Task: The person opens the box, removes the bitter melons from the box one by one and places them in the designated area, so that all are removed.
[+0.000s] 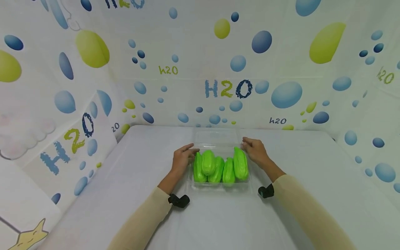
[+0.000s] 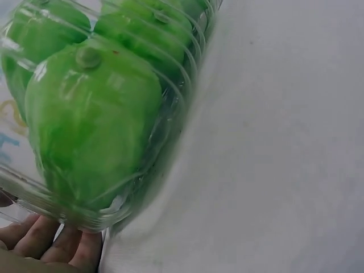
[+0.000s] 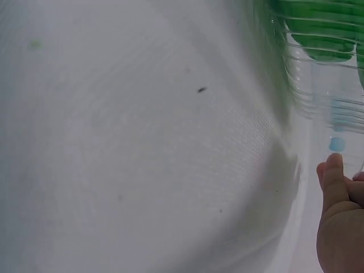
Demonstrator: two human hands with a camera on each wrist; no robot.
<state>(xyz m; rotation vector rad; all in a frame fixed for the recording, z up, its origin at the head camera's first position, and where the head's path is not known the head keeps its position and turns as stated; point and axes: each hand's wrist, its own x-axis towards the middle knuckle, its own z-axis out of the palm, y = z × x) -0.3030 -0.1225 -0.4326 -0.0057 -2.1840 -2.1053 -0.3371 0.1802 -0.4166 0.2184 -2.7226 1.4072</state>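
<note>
A clear plastic clamshell box (image 1: 218,186) stands on the white table, filled with several bright green ribbed vegetables (image 1: 220,168). Its clear lid (image 1: 215,137) lies open and flat behind it. My left hand (image 1: 190,151) rests against the box's far left corner with its fingers reaching toward the lid. At the far right corner my right hand (image 1: 247,143) touches the box with loosely bent fingers. The left wrist view shows a green vegetable (image 2: 91,125) behind the ribbed wall, with my fingers (image 2: 51,244) below it. In the right wrist view a finger (image 3: 334,182) stands just beside the box (image 3: 318,85).
A white cloth covers the table (image 1: 218,222), which reaches wide on both sides and toward me. Walls of printed sheet with blue and green bubbles (image 1: 228,88) close it in at the back, left and right. Small black wrist cameras (image 1: 178,200) sit on both sleeves.
</note>
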